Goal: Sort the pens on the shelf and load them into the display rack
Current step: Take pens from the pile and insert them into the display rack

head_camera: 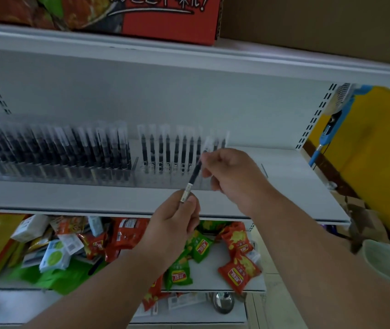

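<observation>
While left hand pinched lower, labelled end of pen, right hand gripped its upper end just in front of display rack. Pen tilted up-right between hands, over white shelf. Behind: rack's left section packed with pens, right section holding single row. Snack packets lay on lower shelf.

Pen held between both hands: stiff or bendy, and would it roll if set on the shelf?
Probably stiff: the pen spans straight between left hand and right hand. Likely light, since fingertip pinches carry it. Its slim round barrel could roll on the flat shelf.
</observation>
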`<state>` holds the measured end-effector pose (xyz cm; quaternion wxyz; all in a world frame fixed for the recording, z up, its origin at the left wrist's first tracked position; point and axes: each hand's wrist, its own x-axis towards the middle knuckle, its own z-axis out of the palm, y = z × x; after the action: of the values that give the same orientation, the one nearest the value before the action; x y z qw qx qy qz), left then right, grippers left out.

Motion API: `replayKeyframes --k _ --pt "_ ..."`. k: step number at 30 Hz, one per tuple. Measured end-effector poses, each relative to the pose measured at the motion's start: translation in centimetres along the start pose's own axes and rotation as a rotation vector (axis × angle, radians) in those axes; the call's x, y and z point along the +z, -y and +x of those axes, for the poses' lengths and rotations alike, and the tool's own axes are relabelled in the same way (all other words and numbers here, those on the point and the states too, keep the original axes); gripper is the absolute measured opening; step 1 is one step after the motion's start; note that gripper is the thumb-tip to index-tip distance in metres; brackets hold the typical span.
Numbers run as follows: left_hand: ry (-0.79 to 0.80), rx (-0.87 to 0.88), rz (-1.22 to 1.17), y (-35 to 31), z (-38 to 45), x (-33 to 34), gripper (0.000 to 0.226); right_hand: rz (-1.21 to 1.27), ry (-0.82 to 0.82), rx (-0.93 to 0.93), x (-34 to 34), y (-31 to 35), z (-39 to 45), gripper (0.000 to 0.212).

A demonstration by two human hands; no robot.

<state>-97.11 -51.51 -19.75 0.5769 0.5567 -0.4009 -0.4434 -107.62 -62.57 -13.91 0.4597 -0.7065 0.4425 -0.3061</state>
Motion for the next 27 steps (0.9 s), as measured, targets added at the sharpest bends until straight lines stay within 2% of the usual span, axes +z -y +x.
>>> replayKeyframes --k 4,6,8,10,12,15,17,21,27 --pt "0.061 -0.001 0.030 -0.3 0.3 1.7 0.024 0.337 0.059 0.068 -1.0 -0.2 -0.5 0.016" --pt "0.070 0.005 0.147 -0.2 0.6 1.6 0.024 0.390 -0.003 0.054 -1.8 -0.2 -0.5 0.014" --pt "0.050 0.056 0.429 0.0 1.2 1.0 0.021 0.277 -0.168 -0.010 -2.6 -0.4 0.1 0.017" --pt "-0.010 0.126 0.679 0.0 1.9 0.4 0.013 0.028 -0.359 -0.092 -3.7 -0.8 1.0 0.017" --pt "-0.066 0.243 0.899 -0.1 2.8 -0.1 0.010 -0.170 -0.461 -0.144 -4.6 -1.3 2.0 0.016" --pt "-0.146 0.451 1.146 0.6 4.5 -0.8 0.030 -0.259 -0.475 -0.184 -4.9 -1.8 3.2 0.011" --pt "-0.174 0.520 1.255 1.1 5.3 -1.0 0.038 -0.273 -0.464 -0.203 -4.7 -2.3 3.9 0.010" --pt "-0.111 0.495 1.385 2.0 6.3 -0.9 0.053 -0.325 -0.433 -0.236 -4.1 -2.9 4.6 0.011" --pt "-0.098 0.454 1.441 2.4 6.7 -1.2 0.060 -0.436 -0.400 -0.287 -3.9 -2.8 5.4 0.016"
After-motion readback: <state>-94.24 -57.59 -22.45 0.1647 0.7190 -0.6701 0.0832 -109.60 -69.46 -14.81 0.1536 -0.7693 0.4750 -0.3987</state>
